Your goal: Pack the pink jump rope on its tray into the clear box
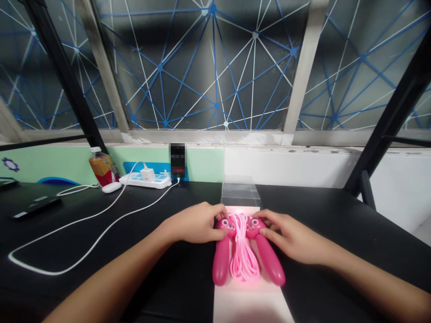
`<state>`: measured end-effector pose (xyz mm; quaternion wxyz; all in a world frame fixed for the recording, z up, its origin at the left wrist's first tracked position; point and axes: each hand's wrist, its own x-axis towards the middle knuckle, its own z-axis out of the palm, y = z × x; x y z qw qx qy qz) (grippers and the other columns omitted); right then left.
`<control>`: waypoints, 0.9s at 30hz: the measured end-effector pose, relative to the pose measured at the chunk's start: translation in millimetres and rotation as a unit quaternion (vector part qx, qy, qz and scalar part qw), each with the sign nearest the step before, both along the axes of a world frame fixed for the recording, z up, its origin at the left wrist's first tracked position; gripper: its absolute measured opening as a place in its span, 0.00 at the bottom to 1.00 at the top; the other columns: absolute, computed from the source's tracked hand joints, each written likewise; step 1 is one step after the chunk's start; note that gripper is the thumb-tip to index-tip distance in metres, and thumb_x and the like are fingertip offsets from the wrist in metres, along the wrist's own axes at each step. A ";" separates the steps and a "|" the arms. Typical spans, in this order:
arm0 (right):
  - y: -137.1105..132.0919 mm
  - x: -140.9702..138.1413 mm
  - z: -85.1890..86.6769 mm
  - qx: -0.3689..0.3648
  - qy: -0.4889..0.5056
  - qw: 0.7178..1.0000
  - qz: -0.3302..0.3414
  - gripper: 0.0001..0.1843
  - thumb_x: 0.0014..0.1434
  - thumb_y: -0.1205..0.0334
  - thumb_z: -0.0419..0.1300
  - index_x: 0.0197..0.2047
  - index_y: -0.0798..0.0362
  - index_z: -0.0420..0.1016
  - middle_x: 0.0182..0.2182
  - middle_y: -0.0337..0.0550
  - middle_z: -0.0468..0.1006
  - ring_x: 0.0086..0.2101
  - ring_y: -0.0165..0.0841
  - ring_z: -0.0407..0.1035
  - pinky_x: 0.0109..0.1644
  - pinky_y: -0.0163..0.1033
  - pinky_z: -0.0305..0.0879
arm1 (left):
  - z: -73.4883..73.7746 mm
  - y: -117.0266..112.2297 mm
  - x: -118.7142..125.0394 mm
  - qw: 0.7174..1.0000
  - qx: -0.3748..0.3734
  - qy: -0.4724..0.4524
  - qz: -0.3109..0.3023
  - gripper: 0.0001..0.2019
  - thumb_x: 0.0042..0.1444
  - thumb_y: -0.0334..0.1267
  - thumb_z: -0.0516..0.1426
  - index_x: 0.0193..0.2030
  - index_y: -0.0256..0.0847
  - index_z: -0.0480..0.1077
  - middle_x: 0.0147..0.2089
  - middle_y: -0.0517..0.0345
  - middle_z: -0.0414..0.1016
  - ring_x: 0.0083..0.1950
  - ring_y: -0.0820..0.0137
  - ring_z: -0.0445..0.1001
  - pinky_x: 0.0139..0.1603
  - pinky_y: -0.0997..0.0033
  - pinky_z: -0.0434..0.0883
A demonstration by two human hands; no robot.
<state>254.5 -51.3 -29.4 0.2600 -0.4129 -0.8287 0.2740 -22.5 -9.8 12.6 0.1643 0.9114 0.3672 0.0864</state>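
Note:
A pink jump rope (243, 262) lies with its cord gathered in a bundle between two darker pink handles. Each handle has an animal face at its upper end. My left hand (198, 223) is closed on the left handle (221, 264), thumb and fingers around its face end. On the other side, my right hand (286, 233) grips the face end of the right handle (269, 260) in the same way. Beneath the rope is a white strip of card or box (249, 305). Clear plastic (239, 193) extends from its far end.
At the back left of the black table (161, 278) are a white power strip (148, 180), a drink pouch (102, 166), a white oval case (111, 187) and a dark upright device (178, 160). A white cable (67, 271) loops across the left. A black flat object (37, 207) lies further left.

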 end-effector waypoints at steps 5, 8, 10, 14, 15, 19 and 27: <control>-0.6 -1.3 -1.9 0.027 0.002 1.000 -0.009 0.16 0.68 0.55 0.53 0.56 0.50 0.68 0.45 0.47 0.78 0.36 0.36 0.73 0.42 0.44 0.71 | -0.2 -0.7 1.1 1.000 0.004 -0.007 -0.002 0.18 0.57 0.52 0.58 0.47 0.41 0.70 0.31 0.58 0.77 0.31 0.68 0.74 0.29 0.73 0.64; 0.1 -2.4 -3.5 0.036 -0.007 0.999 -0.022 0.17 0.67 0.54 0.55 0.56 0.50 0.69 0.45 0.47 0.78 0.35 0.36 0.73 0.41 0.44 0.71 | -0.8 -0.6 1.7 1.000 0.013 -0.007 0.003 0.18 0.57 0.52 0.58 0.46 0.41 0.71 0.31 0.57 0.76 0.30 0.67 0.74 0.29 0.73 0.63; 0.4 -2.7 -4.0 0.040 -0.011 0.999 -0.026 0.17 0.66 0.54 0.55 0.56 0.49 0.69 0.45 0.46 0.78 0.35 0.35 0.73 0.41 0.43 0.71 | -0.6 -0.6 1.6 1.000 0.020 -0.006 0.008 0.18 0.57 0.53 0.59 0.45 0.41 0.71 0.31 0.57 0.76 0.30 0.68 0.74 0.29 0.73 0.63; 0.4 -1.9 -4.3 0.049 -0.012 0.998 -0.025 0.16 0.67 0.55 0.55 0.56 0.49 0.69 0.45 0.46 0.77 0.36 0.35 0.73 0.42 0.43 0.71 | -0.2 -0.3 0.6 1.000 0.021 -0.006 0.010 0.18 0.56 0.53 0.59 0.44 0.41 0.71 0.31 0.57 0.76 0.30 0.68 0.74 0.29 0.73 0.63; 0.2 -1.4 -4.4 0.052 -0.012 0.998 -0.024 0.16 0.67 0.56 0.54 0.56 0.49 0.69 0.46 0.46 0.77 0.36 0.35 0.73 0.42 0.43 0.71 | -0.2 -0.2 0.3 1.000 0.019 -0.006 0.009 0.18 0.57 0.53 0.59 0.45 0.42 0.70 0.31 0.58 0.76 0.30 0.68 0.74 0.29 0.73 0.64; -0.8 0.0 -5.3 0.070 -0.020 0.997 -0.024 0.16 0.67 0.57 0.53 0.56 0.51 0.67 0.48 0.48 0.76 0.40 0.37 0.73 0.45 0.44 0.71 | 0.4 0.2 -1.7 1.000 0.000 -0.001 -0.004 0.17 0.58 0.51 0.58 0.46 0.42 0.70 0.32 0.58 0.77 0.31 0.68 0.74 0.31 0.73 0.64; -0.4 -2.9 -9.2 0.133 -0.083 0.985 -0.072 0.18 0.65 0.52 0.56 0.54 0.51 0.68 0.41 0.47 0.76 0.34 0.36 0.73 0.38 0.44 0.71 | 3.2 -0.2 -0.7 1.000 0.006 -0.005 -0.030 0.14 0.56 0.43 0.59 0.47 0.42 0.71 0.34 0.59 0.76 0.33 0.69 0.74 0.32 0.73 0.65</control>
